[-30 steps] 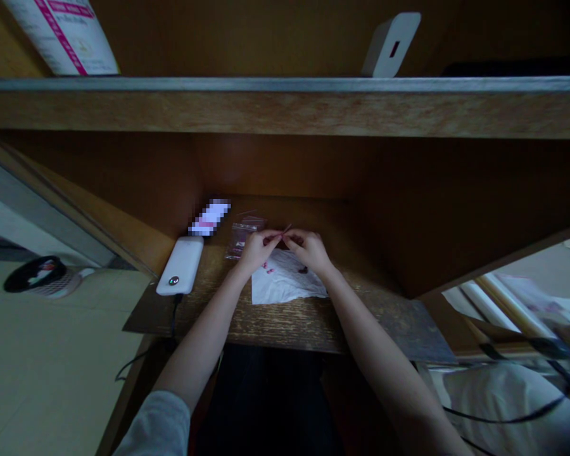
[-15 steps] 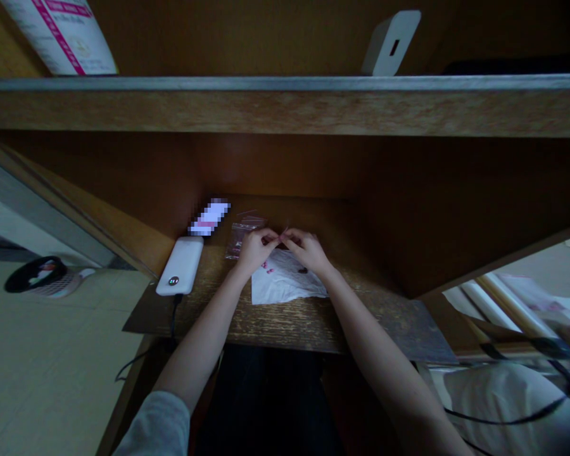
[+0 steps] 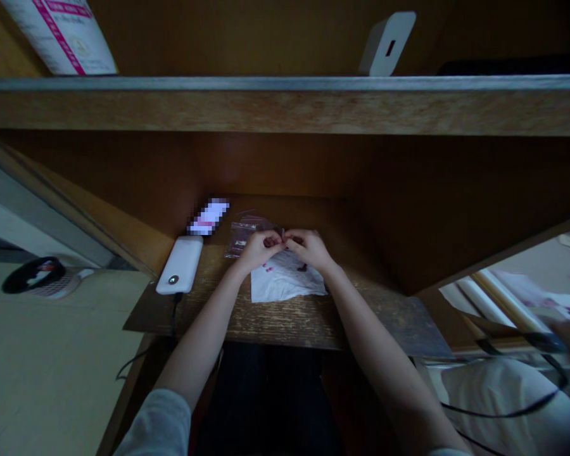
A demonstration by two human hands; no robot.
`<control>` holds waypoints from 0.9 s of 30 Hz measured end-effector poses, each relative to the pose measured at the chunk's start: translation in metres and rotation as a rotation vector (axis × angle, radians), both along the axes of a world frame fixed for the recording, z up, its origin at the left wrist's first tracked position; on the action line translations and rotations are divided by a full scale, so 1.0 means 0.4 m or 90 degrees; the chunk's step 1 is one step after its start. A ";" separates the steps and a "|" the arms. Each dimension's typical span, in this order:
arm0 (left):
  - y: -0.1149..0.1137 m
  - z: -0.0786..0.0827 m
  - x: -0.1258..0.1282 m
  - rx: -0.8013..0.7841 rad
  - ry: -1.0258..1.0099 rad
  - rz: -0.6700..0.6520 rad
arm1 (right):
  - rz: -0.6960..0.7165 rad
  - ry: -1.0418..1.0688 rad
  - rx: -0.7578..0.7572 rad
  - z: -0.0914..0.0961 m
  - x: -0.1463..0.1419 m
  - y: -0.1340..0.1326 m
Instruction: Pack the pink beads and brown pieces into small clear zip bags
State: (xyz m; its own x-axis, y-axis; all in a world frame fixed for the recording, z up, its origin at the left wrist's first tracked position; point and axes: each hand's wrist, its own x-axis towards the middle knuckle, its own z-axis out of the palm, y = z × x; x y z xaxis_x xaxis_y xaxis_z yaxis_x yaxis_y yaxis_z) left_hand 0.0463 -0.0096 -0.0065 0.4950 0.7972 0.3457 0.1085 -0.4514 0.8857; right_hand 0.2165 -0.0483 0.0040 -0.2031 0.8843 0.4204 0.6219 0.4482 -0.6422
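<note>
My left hand [image 3: 259,247] and my right hand [image 3: 308,246] meet at the fingertips above a white tissue [image 3: 285,285]. Both are closed in a pinch around something thin and small that I cannot make out. Small pink pieces [image 3: 268,269] lie on the tissue below my left hand. A little dark piece [image 3: 303,268] lies on it near my right wrist. Just left of my left hand, clear plastic zip bags [image 3: 237,239] rest on the wooden desk [image 3: 285,326].
A white power bank [image 3: 179,266] with a black cable lies at the left, below a lit phone [image 3: 209,216]. Overhead runs a shelf edge [image 3: 285,111], carrying a white charger [image 3: 388,44] and a white-and-pink container [image 3: 66,38]. A basket [image 3: 42,277] stands on the floor.
My fingertips stay together, having shifted slightly downward. The thin strand seen above them earlier shows less distinctly now. Tissue and bags lie in nearly the same place.
</note>
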 end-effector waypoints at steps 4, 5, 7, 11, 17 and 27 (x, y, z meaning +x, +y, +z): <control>0.003 -0.007 -0.005 -0.094 -0.061 -0.053 | 0.050 0.075 -0.011 0.008 0.000 0.000; 0.001 -0.006 -0.004 -0.115 -0.076 -0.060 | 0.052 0.095 -0.016 0.009 -0.004 -0.001; -0.006 -0.002 0.002 -0.142 -0.114 -0.069 | 0.044 0.130 -0.024 0.012 -0.011 -0.003; -0.022 0.013 0.021 -0.129 -0.172 -0.063 | -0.013 0.149 0.010 0.007 -0.017 -0.004; -0.019 0.016 0.022 -0.039 -0.156 0.056 | -0.193 0.070 0.063 -0.002 0.005 -0.003; -0.031 0.017 0.004 0.331 0.075 0.139 | -0.215 -0.060 0.013 0.012 -0.001 -0.010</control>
State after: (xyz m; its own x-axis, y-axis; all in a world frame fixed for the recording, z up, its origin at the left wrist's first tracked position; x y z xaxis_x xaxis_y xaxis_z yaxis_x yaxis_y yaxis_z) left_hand 0.0480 -0.0222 0.0003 0.3975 0.6250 0.6718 0.3322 -0.7805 0.5296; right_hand 0.2160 -0.0525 0.0088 0.0611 0.9001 0.4315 0.7930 0.2188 -0.5686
